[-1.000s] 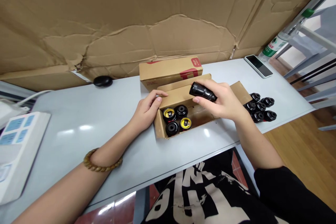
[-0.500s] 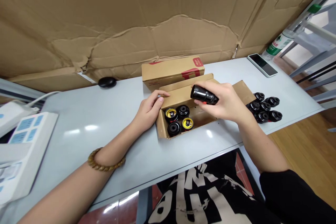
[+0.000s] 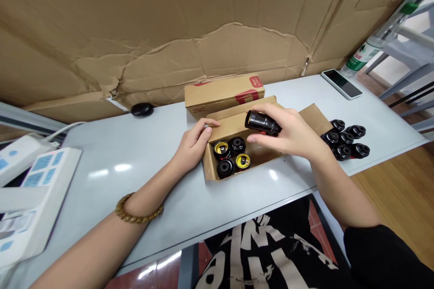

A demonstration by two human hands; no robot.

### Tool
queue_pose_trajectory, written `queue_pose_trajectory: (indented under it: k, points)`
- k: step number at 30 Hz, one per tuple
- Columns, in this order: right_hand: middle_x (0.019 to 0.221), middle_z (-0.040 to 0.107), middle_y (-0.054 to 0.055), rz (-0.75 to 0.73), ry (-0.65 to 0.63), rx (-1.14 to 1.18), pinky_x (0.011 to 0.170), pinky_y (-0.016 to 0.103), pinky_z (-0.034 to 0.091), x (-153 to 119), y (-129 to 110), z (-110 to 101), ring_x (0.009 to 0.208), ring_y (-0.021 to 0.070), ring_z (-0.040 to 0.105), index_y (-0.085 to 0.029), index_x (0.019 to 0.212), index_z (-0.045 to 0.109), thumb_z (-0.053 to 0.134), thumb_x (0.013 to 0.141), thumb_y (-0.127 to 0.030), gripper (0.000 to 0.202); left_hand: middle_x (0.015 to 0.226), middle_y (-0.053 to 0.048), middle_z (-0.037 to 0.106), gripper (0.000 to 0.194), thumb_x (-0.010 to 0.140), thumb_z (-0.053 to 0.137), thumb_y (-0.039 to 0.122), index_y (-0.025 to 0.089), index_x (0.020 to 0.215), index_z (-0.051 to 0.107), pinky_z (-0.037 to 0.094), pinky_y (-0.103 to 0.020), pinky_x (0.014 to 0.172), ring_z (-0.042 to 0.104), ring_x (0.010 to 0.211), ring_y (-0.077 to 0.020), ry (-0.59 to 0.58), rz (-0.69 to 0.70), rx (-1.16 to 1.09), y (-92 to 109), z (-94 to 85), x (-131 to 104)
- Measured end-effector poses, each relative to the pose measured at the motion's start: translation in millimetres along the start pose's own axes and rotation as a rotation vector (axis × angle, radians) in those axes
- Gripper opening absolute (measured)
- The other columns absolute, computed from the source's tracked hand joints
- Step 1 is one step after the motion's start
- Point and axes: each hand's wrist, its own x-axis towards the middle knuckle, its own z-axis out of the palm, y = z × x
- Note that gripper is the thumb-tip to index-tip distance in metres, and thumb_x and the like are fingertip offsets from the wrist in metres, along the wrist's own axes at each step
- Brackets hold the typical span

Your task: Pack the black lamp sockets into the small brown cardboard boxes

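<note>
My right hand [image 3: 288, 133] holds a black flashlight [image 3: 260, 122] tilted above the open cardboard box [image 3: 212, 172]. The flashlight's wide, ridged end points left, and a bit of red shows on its underside. Its narrow end is hidden in my palm, while my thumb stretches out below it. At the box's left end, my left hand [image 3: 194, 144] grips the wall, fingers lying over the back flap. Grouped upright in the left part of the box are several similar pieces: two show yellow tops, such as this yellow-topped piece [image 3: 242, 161], and two show black ends with a central hole.
Several black flashlights [image 3: 346, 138] stand grouped on the right. A closed cardboard box [image 3: 220, 95] sits behind the open one. Also on the table [image 3: 135, 144] are a phone [image 3: 342, 83], a water bottle [image 3: 364, 56], a black mouse-like object [image 3: 142, 109] and white power strips [image 3: 50, 189].
My right thumb has moved away from the flashlight's underside and now sticks out to the left. The flashlight stays in about the same place. My left hand keeps its grip; the view shifts slightly.
</note>
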Motion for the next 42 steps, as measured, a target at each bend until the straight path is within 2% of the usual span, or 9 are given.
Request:
queue_pose_trajectory:
  k: [5,11,18,25,29,33,35,38,42]
  points:
    - [0.106,0.083,0.006,-0.048,0.013,-0.037,0.083,0.030,0.058,1,0,1,0.088,0.0195,0.076,-0.019,0.127,0.074,0.071,0.099,-0.028,0.030,0.099,-0.006,0.075,0.041,0.108,0.045,0.053,0.023,0.119,0.071,0.051,-0.036,0.078,0.068,0.099,-0.0292,-0.002,-0.003,-0.004,-1,-0.2,0]
    - [0.104,0.083,0.004,-0.044,0.020,-0.050,0.079,0.029,0.057,-1,0,1,0.085,0.0189,0.075,-0.022,0.126,0.075,0.071,0.096,-0.023,0.031,0.098,-0.006,0.076,0.041,0.108,0.045,0.053,0.023,0.117,0.071,0.052,-0.036,0.077,0.069,0.097,-0.0292,-0.005,-0.007,-0.002,0,-0.6,0]
    - [0.111,0.084,0.009,0.023,-0.070,-0.041,0.083,0.035,0.060,0,3,3,0.097,0.0272,0.079,-0.022,0.132,0.073,0.077,0.100,-0.049,0.043,0.095,-0.006,0.075,0.041,0.108,0.045,0.052,0.023,0.118,0.071,0.052,-0.037,0.077,0.069,0.098,-0.0301,0.006,0.011,0.003,-2,-0.7,0]
    - [0.114,0.084,0.008,0.051,-0.109,-0.014,0.083,0.036,0.058,-2,1,-3,0.094,0.0261,0.078,-0.024,0.132,0.069,0.074,0.102,-0.050,0.040,0.099,-0.005,0.076,0.040,0.110,0.045,0.053,0.023,0.119,0.071,0.051,-0.036,0.078,0.069,0.096,-0.0285,-0.005,0.015,-0.006,-3,0.6,0]
    - [0.111,0.081,0.006,0.200,-0.281,0.049,0.066,0.032,0.054,-8,2,-15,0.075,0.0197,0.072,-0.026,0.136,0.052,0.072,0.098,-0.032,0.043,0.096,-0.005,0.075,0.040,0.110,0.044,0.052,0.023,0.121,0.070,0.050,-0.035,0.076,0.069,0.095,-0.0282,-0.007,0.024,-0.010,-6,1.7,1]
    - [0.086,0.076,0.000,0.302,-0.448,-0.017,0.057,0.031,0.048,-8,0,-27,0.061,0.0176,0.064,-0.025,0.124,0.060,0.075,0.093,-0.030,0.035,0.096,-0.005,0.074,0.040,0.110,0.043,0.051,0.023,0.121,0.070,0.049,-0.035,0.076,0.067,0.093,-0.0275,-0.013,0.040,-0.010,-4,1.4,1]
    - [0.084,0.076,0.001,0.344,-0.545,-0.059,0.061,0.032,0.049,-3,-4,-28,0.065,0.0187,0.066,-0.024,0.119,0.070,0.075,0.095,-0.040,0.029,0.097,-0.005,0.074,0.040,0.110,0.042,0.050,0.022,0.120,0.069,0.049,-0.035,0.078,0.067,0.094,-0.0273,-0.020,0.044,-0.008,-3,1.2,2]
    - [0.101,0.081,0.007,0.411,-0.689,-0.110,0.072,0.033,0.051,7,-7,-22,0.086,0.0227,0.072,-0.022,0.114,0.079,0.076,0.096,-0.046,0.031,0.099,-0.005,0.074,0.040,0.110,0.042,0.049,0.022,0.121,0.069,0.048,-0.035,0.080,0.067,0.098,-0.0277,-0.022,0.044,-0.014,-2,1.5,2]
    - [0.117,0.083,0.010,0.434,-0.814,-0.041,0.078,0.034,0.053,14,-5,-12,0.094,0.0246,0.074,-0.021,0.124,0.080,0.072,0.098,-0.053,0.042,0.106,-0.006,0.075,0.041,0.110,0.042,0.051,0.021,0.121,0.069,0.048,-0.035,0.081,0.068,0.103,-0.0287,-0.025,0.050,-0.030,-3,2.8,2]
